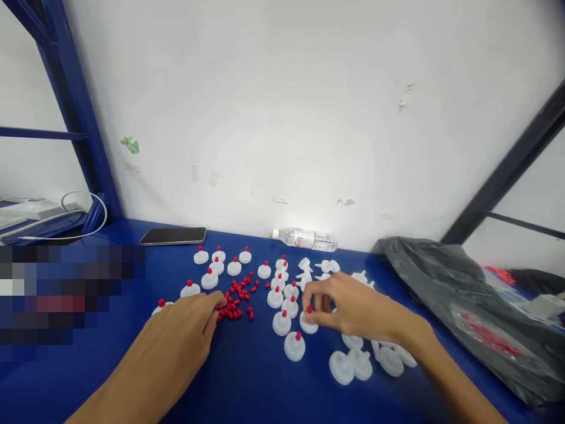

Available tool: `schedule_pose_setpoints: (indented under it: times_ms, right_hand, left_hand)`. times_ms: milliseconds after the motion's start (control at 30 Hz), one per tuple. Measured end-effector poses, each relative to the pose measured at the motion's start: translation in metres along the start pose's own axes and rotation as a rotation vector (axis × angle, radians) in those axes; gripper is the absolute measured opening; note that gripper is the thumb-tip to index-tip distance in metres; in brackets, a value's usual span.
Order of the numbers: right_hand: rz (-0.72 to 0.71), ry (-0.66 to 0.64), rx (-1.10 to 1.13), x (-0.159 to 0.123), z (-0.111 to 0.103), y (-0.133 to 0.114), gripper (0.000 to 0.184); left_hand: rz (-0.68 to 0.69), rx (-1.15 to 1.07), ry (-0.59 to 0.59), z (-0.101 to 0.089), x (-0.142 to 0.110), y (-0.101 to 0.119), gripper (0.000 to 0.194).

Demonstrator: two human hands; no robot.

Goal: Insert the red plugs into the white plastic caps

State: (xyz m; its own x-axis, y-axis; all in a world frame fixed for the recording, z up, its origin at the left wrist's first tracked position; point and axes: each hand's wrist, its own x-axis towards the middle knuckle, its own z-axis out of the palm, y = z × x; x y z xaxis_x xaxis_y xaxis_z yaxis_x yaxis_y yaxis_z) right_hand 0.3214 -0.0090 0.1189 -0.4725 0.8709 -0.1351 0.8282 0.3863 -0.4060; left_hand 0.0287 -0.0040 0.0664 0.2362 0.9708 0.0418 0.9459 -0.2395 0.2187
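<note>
Head view: right hand (342,299) is pinching a capped disc (308,326) among many, left hand (189,323) half-curling at caps (229,307), hold unclear, uncapped discs (341,367) remaining right.

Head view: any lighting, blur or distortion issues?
Head view: wall brightest mid-frame, upper right corner darkened; head view: blue post and dark post splay outward, probably wide-angle stretch; head view: pixel mosaic hides part of the left side; head view: bottle lettering soft, red caps distinguishable.
</note>
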Motion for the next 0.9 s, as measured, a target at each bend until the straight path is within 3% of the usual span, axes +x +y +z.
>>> schedule_pose_setpoints:
  times_ms: [67,167,267,400,633,900]
  right_hand:
    - [-0.003,0.014,-0.026,0.003,0.003,0.002,0.031]
    - [0.022,0.179,-0.175,0.007,0.007,0.006,0.041]
    - [0.060,0.324,-0.341,0.012,0.010,0.014,0.034]
    - [0.101,0.315,-0.474,0.019,0.018,0.023,0.030]
    - [0.131,0.317,-0.521,0.023,0.026,0.026,0.027]
    - [0.179,0.393,-0.563,0.023,0.023,0.022,0.027]
  left_hand:
    - [-0.033,0.095,-0.049,0.004,0.001,0.007,0.032]
    - [-0.052,0.151,-0.069,0.010,0.001,0.010,0.026]
    - [-0.009,0.156,-0.020,0.019,0.002,0.004,0.023]
    - [0.027,0.108,0.027,0.029,0.006,-0.004,0.027]
    - [0.038,0.056,0.059,0.040,0.008,-0.006,0.027]
    - [-0.004,0.067,0.059,0.019,0.002,0.012,0.020]
